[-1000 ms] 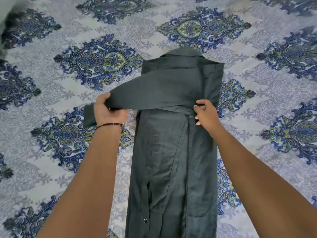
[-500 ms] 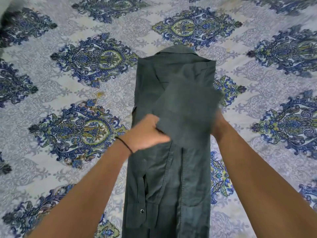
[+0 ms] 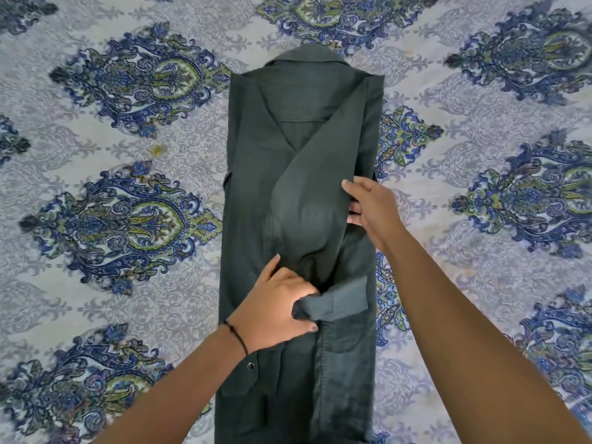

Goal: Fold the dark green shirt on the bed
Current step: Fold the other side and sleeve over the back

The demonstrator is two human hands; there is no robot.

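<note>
The dark green shirt point(image 3: 256, 187) lies lengthwise on the bed as a narrow strip, collar at the far end, hem running out of the bottom of the view. Its right sleeve point(image 3: 307, 219) is folded down over the middle of the body, with the cuff point(image 3: 339, 301) lying across near the right side. My left hand point(image 3: 275, 309) grips the sleeve just by the cuff. My right hand point(image 3: 373, 209) pinches the sleeve's fold at the shirt's right edge, thumb on top of the cloth.
The bed point(image 3: 128, 149) is covered by a pale grey sheet with blue and green medallions on both sides of the shirt. A black band sits on my left wrist point(image 3: 238, 336).
A second ago the sleeve was stretched out to the left across the shirt. My left hand has swung it over and down onto the shirt's body; my right hand stayed at the right edge.
</note>
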